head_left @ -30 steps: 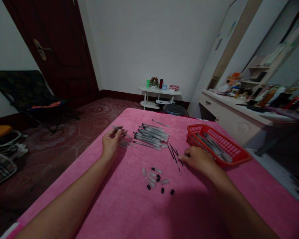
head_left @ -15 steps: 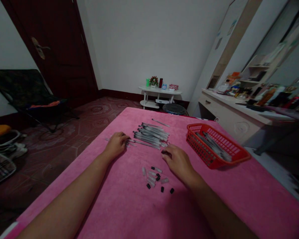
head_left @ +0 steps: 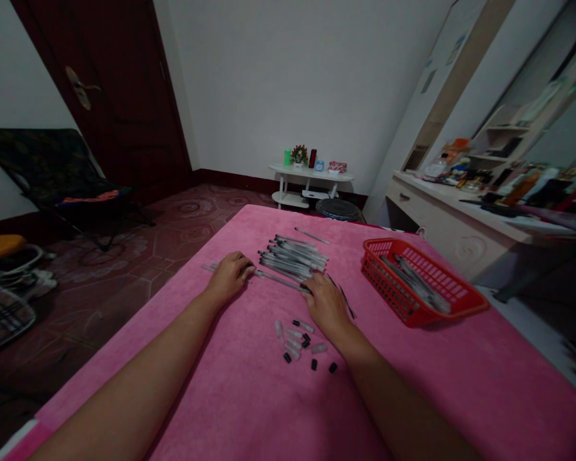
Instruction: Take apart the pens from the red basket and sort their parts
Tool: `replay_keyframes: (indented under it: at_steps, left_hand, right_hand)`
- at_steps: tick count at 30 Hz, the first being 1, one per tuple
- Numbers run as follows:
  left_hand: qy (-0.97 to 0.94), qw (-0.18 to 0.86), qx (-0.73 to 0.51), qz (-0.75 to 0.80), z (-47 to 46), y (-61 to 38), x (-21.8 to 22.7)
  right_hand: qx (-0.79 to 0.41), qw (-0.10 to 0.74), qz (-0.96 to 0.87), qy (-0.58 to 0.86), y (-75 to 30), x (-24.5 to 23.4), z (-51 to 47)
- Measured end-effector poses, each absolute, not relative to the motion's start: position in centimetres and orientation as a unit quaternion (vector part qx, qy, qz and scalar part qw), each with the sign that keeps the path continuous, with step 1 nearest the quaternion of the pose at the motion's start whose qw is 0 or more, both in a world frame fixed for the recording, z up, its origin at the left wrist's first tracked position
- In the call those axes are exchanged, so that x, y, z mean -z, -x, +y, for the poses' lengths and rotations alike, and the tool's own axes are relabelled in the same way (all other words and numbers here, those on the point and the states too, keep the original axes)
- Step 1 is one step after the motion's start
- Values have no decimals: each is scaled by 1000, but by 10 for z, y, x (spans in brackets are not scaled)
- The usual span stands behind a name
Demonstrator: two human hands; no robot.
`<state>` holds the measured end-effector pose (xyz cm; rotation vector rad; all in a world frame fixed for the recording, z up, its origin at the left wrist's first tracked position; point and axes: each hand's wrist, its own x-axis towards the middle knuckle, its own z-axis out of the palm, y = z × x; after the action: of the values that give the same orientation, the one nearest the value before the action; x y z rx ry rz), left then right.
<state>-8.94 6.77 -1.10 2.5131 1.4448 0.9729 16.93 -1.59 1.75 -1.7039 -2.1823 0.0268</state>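
Right hand [head_left: 327, 306] has shifted left to the slim, translucent pens [head_left: 292, 257]; the left hand [head_left: 230, 275] lies apart, both grips unclear. Pink cloth [head_left: 240, 384] looks plush, red basket [head_left: 386, 283] latticed.

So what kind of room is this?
Probably a room in someone's home, maybe a bedroom: there's what looks like a dressing table crowded with bottles, plus a low-slung chair near a dark red door.

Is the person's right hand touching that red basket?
Apart. The head view shows it: pink cloth is visible between the right hand and the red basket.
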Motion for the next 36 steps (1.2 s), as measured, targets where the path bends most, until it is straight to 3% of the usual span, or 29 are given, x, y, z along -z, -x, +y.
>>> replay_keyframes:
  at_steps: [14, 20, 23, 28, 31, 36]
  left_hand:
    - [-811, 89, -352, 458, 63, 88, 6]
    - [-766, 152, -453, 430, 49, 77, -7]
    - [-677, 277, -542, 414, 33, 53, -16]
    - [-440, 596, -609, 283, 4, 7, -21]
    - [-391, 679, -585, 208, -6, -1, -19]
    - [-394, 724, -532, 194, -9, 8, -21]
  right_hand:
    - [-32, 207, -726, 656, -181, -16, -27]
    - [-76, 280, -715, 636, -181, -17, -28]
    - [-154, 348, -689, 617, -181, -17, -30]
    - [-424, 441, -598, 518, -173, -20, -35]
    - [-530, 420, -567, 470, -166, -25, -41]
    - [-667, 338, -505, 430, -161, -38, -54]
